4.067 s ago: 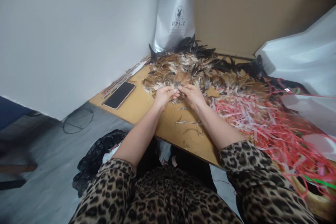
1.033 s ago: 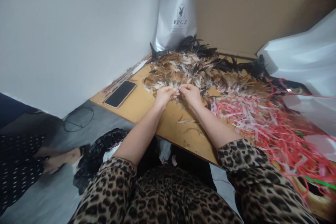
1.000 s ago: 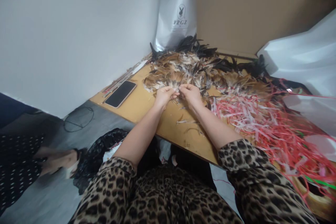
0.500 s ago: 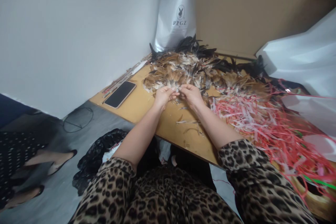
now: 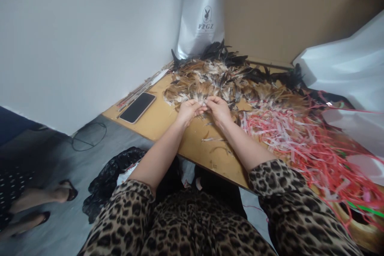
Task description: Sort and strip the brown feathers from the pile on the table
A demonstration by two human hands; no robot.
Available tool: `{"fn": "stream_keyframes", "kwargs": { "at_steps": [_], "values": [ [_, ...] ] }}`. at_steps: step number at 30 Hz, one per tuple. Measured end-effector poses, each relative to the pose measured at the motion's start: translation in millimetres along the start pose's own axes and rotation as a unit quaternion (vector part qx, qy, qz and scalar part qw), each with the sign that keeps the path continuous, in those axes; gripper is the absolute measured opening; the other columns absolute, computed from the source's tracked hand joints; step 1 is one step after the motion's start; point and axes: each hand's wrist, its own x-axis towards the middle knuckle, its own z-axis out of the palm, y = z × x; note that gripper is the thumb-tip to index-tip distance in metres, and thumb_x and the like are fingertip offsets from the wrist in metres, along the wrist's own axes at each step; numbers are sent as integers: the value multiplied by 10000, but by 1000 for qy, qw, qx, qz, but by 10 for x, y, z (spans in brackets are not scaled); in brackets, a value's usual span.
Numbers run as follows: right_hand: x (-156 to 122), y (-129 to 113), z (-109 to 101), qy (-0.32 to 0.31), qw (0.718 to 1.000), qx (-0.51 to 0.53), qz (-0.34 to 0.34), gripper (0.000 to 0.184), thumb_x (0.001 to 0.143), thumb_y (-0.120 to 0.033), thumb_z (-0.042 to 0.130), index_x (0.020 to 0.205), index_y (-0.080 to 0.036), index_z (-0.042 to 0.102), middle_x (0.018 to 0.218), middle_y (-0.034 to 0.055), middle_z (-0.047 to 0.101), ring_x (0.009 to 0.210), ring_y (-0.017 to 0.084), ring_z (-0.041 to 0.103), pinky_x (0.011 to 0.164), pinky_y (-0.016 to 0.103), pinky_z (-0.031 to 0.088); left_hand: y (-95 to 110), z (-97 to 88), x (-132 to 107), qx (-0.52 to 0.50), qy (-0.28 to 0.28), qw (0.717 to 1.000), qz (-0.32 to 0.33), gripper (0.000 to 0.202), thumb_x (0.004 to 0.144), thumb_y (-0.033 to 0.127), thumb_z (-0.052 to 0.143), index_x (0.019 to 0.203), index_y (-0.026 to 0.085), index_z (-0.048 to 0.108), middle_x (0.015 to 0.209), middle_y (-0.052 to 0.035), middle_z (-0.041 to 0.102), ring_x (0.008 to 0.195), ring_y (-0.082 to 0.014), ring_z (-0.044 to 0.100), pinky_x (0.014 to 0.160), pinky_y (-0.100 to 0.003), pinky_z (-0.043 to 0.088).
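Brown, white and black feathers [image 5: 207, 74] lie in a wide heap across the back of the wooden table [image 5: 168, 124]. At the heap's front edge my left hand [image 5: 189, 111] and my right hand [image 5: 218, 109] meet, fingertips almost touching. Both hands are closed in a pinch on small pale feathers between them; the exact piece is partly covered by the fingers. A few loose feathers [image 5: 216, 139] lie on the table below my right hand. To the right of it spreads a tangle of pink and white ribbon strips [image 5: 279, 132].
A phone [image 5: 138, 107] lies on the table's left side beside thin sticks [image 5: 141, 88]. A white printed bag [image 5: 201, 16] stands at the back corner. Below the table's left edge is a black plastic bag [image 5: 115, 174]. A roll of tape [image 5: 357, 218] sits at lower right.
My hands stay in the same place, with only slight finger movement at the pinch. The person at the lower left has shifted their feet to the left.
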Motion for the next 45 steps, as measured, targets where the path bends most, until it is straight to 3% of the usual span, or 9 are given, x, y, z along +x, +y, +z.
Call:
{"fn": "stream_keyframes", "kwargs": {
  "at_steps": [8, 14, 17, 24, 29, 34, 45],
  "values": [
    [-26, 9, 2, -13, 999, 30, 18, 274, 509, -284, 737, 679, -181, 549, 530, -52, 548, 463, 72, 488, 422, 187, 331, 1, 7, -13, 2, 16, 1000, -10, 63, 716, 135, 642, 758, 89, 636, 687, -54, 678, 580, -67, 620, 550, -143, 464],
    [-41, 25, -2, -24, 999, 42, 4, 270, 511, -296, 744, 661, -181, 550, 518, -61, 523, 452, 59, 448, 415, 185, 307, -1, -10, -7, -45, -7, 999, -28, 88, 720, 121, 630, 803, 94, 646, 690, -50, 676, 612, -77, 636, 515, -121, 448],
    [-39, 35, -11, -27, 999, 23, -5, 265, 527, -308, 740, 659, -181, 549, 512, -61, 516, 446, 60, 439, 418, 188, 306, -17, -15, 10, -37, -8, 999, -21, 92, 696, 133, 654, 780, 98, 644, 655, -38, 664, 586, -67, 622, 518, -120, 448],
    [-21, -12, -66, -13, 997, -53, -59, 248, 579, -361, 712, 624, -177, 552, 527, -48, 526, 466, 72, 434, 474, 215, 344, -9, 38, 10, 47, 6, 996, 69, 180, 611, 233, 723, 678, 96, 628, 616, -37, 656, 519, -70, 588, 515, -160, 457],
    [8, -26, -122, -5, 988, -108, -108, 227, 592, -364, 705, 584, -167, 591, 535, -40, 513, 512, 80, 436, 519, 220, 347, 16, 43, -15, 37, -16, 999, 25, 249, 608, 259, 727, 784, 101, 650, 698, -60, 682, 597, -100, 630, 507, -157, 444],
    [18, -28, -148, -5, 987, -125, -104, 256, 582, -393, 706, 566, -168, 586, 543, -36, 505, 545, 92, 437, 540, 228, 351, -8, 20, 1, 11, -34, 999, -18, 263, 621, 258, 720, 824, 104, 654, 773, -76, 691, 615, -88, 630, 507, -144, 431],
    [7, -67, -146, -32, 994, -89, -49, 277, 581, -408, 704, 567, -174, 557, 499, -57, 475, 479, 72, 376, 483, 211, 291, -62, -15, 53, 126, -13, 991, 44, 252, 648, 354, 684, 662, 108, 634, 538, -14, 609, 431, -56, 513, 454, -178, 396]
  ]
}}
